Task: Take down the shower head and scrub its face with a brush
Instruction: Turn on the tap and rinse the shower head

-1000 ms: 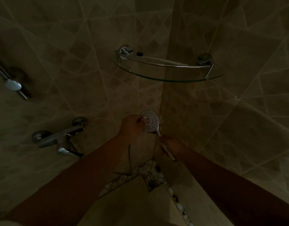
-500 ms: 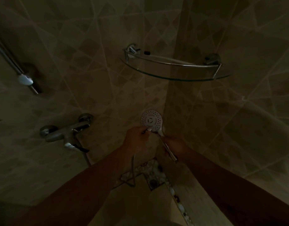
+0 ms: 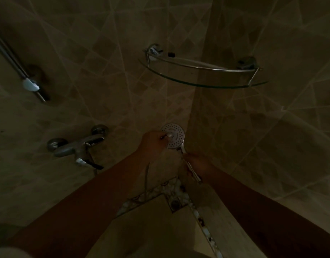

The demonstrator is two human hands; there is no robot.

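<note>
White, dotted shower head faces up in the tiled corner, below the glass shelf. Right hand grips its chrome handle; left hand pinches a small brush against its face. Mixer tap sits leftward.

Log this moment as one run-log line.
stage: scrubbing | right hand: holds shower head by handle, face toward camera | left hand: holds small brush on face

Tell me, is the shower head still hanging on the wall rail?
No, the shower head is off the wall rail: the right hand grips its handle and the left hand works at its face.
</note>
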